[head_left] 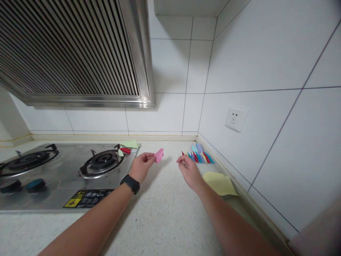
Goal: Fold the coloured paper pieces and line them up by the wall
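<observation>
Pinched between the thumb and fingers of my left hand (142,166) is a small pink origami piece (159,155), raised over the counter beside the stove. My right hand (188,170) has its fingers curled in, with no object visible in them. Just beyond and to the right of that hand stands a tight row of origami pieces (204,157) in red, blue, yellow and teal. Behind the row sit a few pale blue and lilac origami pieces (196,148). A sheet of yellow paper (220,183) lies beside my right wrist.
A steel gas stove (58,188) fills the left, with green paper (130,144) and a red folded piece (125,150) at its back right corner. Overhead hangs a range hood (80,53). A tiled wall with a socket (236,119) bounds the speckled counter (165,213) on the right.
</observation>
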A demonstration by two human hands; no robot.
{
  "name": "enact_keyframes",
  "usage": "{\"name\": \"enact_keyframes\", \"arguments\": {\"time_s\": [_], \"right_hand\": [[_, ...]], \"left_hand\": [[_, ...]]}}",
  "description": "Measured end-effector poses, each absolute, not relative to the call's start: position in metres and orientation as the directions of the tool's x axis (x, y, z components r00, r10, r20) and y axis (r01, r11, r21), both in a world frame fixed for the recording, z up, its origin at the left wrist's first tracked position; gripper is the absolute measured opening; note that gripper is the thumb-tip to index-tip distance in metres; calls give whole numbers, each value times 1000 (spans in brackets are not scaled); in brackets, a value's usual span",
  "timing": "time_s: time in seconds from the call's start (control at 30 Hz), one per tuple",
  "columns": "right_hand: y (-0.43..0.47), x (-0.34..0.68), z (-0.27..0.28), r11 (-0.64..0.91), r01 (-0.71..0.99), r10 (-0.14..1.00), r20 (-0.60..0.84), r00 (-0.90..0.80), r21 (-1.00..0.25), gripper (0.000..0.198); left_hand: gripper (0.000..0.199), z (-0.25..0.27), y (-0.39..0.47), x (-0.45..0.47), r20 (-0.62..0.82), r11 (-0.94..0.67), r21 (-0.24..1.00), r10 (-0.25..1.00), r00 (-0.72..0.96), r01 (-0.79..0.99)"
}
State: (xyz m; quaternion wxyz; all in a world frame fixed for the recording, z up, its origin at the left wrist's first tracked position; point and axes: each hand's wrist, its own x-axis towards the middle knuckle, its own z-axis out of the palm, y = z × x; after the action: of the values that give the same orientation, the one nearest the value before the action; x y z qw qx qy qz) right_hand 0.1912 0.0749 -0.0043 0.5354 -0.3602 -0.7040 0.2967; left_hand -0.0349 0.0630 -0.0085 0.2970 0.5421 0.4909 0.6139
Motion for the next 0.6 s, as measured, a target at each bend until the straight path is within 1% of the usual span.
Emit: {"name": "enact_keyframes", "arguments": {"time_s": [0.03,0.1,0.17,0.23,0.37,0.5,0.6], "right_hand": [[74,189,-6,518,180,853,489,-182,-836,10],[72,184,-10,437,140,887,400,-229,-888,18],[71,180,-13,392,84,888,353,-295,-916,25],[71,177,-13,384,33,875,353,-330,-923,26],[70,178,-10,403,-10,878,390,-277,-915,22],[69,180,-7,352,-6,896,339,-286,-936,23],[67,179,-8,345,3,891,327,-315,-939,23]], "left_hand": [[39,-9,58,-27,354,-344,935,911,-212,83],[43,-8,47,-13,335,-342,939,930,-152,-25],[46,-7,40,-2,325,-331,940,942,-82,-78],[47,-7,36,5,321,-320,942,947,-8,-97],[41,-7,33,7,300,-295,953,951,79,-67],[35,-10,33,3,269,-282,958,946,182,49],[34,-14,34,1,242,-270,958,943,228,99]]}}
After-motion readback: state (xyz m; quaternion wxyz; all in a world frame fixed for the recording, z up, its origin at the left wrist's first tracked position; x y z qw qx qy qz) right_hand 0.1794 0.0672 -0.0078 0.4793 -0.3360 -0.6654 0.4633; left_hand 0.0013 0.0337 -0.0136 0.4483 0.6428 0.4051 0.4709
